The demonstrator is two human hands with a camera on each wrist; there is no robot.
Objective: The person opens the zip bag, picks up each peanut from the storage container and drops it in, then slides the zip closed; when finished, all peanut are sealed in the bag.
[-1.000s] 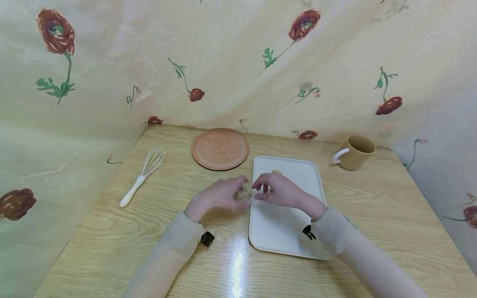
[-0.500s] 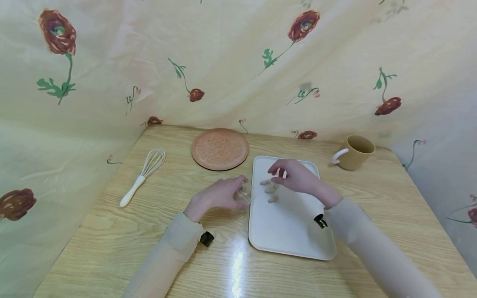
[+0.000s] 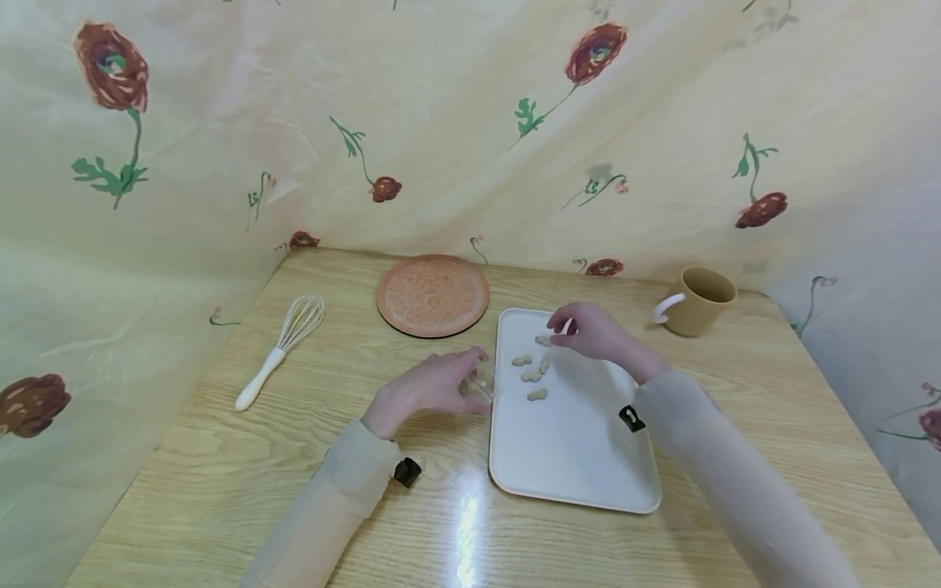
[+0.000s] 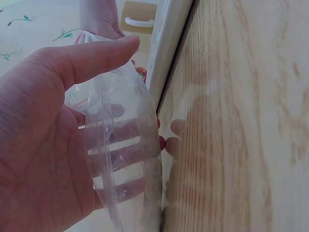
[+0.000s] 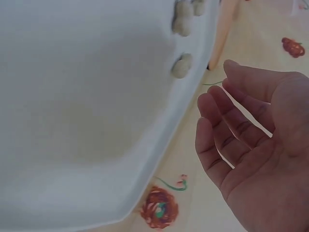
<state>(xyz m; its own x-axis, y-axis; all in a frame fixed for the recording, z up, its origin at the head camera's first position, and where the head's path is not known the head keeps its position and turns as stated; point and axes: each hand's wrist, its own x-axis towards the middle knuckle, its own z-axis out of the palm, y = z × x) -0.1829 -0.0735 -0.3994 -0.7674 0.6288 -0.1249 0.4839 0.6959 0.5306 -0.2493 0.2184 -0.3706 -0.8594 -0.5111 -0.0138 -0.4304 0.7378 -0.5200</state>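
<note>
My left hand (image 3: 434, 384) holds a clear plastic zip bag (image 4: 125, 140) at the left edge of the white tray (image 3: 566, 441). Its thumb lies across the bag's near side, and the fingers show through the plastic behind it. Several unshelled peanuts (image 3: 531, 376) lie spread over the upper left part of the tray. Over the tray's far end is my right hand (image 3: 595, 331), its fingertips right at the farthest peanut (image 3: 543, 340). The right wrist view shows this hand (image 5: 256, 130) with loosely bent fingers and nothing between them; two peanuts (image 5: 182, 66) (image 5: 182, 18) lie nearby.
A round orange mat (image 3: 433, 296) lies behind the left hand. To the far left rests a whisk (image 3: 281, 351) with a white handle. A tan mug (image 3: 698, 302) stands at the back right, by the floral curtain (image 3: 456, 122) behind the wooden table (image 3: 772, 425).
My right hand has moved from beside the bag to the tray's far end, uncovering the peanuts. A peanut now shows at its fingertips. The left hand stays put with the bag.
</note>
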